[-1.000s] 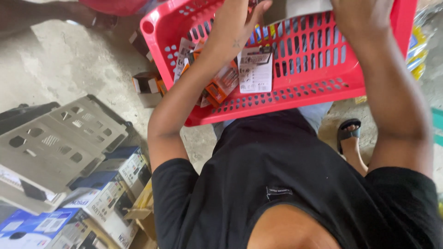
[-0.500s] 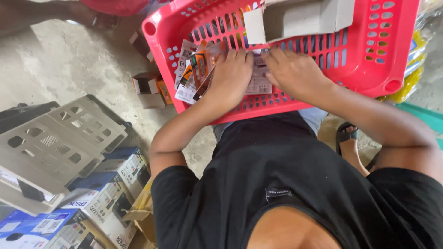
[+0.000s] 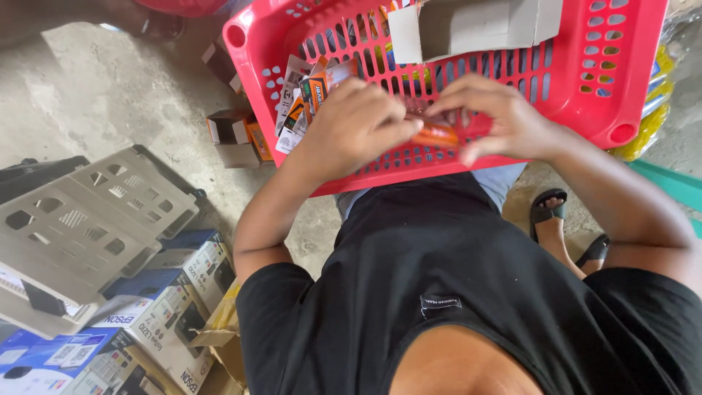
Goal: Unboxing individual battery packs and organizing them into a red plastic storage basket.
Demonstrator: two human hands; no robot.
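Over the red basket (image 3: 629,66) resting on the person's lap, both hands are meeting at its near wall: the left hand (image 3: 358,124) and the right hand (image 3: 504,121) are pinching the two ends of a small orange packet (image 3: 433,135), fingers narrowed on it, probably to hold it steady for a look. Left of that, more carded packets (image 3: 303,102) are leaning against the basket's side, and an open cardboard box (image 3: 475,25) is lying at the far wall. Half a second earlier the hands were lying flatter among the packets; now they are lifting one clear
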